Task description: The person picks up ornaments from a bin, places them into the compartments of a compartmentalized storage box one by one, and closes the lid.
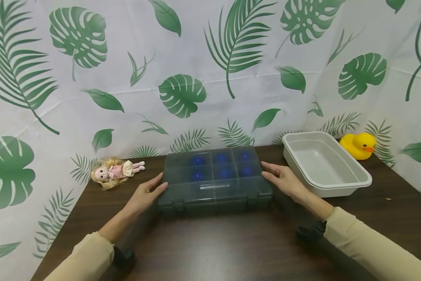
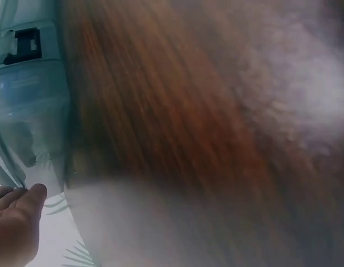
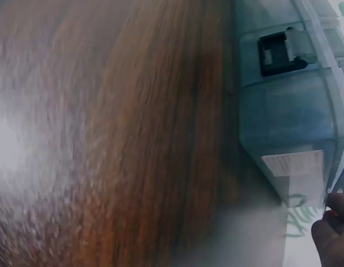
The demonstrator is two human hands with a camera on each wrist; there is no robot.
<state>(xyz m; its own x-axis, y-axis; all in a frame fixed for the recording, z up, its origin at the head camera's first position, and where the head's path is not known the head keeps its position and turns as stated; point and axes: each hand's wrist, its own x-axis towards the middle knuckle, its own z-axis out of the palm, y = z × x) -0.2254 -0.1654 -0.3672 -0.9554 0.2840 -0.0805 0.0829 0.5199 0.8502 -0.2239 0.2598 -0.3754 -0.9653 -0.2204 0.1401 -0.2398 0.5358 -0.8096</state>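
A dark translucent plastic storage box (image 1: 215, 179) with a lid and inner compartments is at the middle of the table. Blue glows show through its lid in several compartments. My left hand (image 1: 145, 195) grips the box's left side, with the thumb near the front and the fingers behind. On the right side, my right hand (image 1: 284, 178) holds the box the same way. The left wrist view shows a black front latch (image 2: 28, 44) and part of the left hand (image 2: 19, 222) at the box's end. Another latch (image 3: 280, 54) and a pale label (image 3: 294, 164) appear in the right wrist view.
A doll (image 1: 117, 171) with blond hair lies at the back left of the brown table (image 1: 210, 242). To the right stands a light grey plastic basin (image 1: 340, 183), with a yellow rubber duck (image 1: 359, 145) behind it. A leaf-print cloth (image 1: 133, 97) hangs behind.
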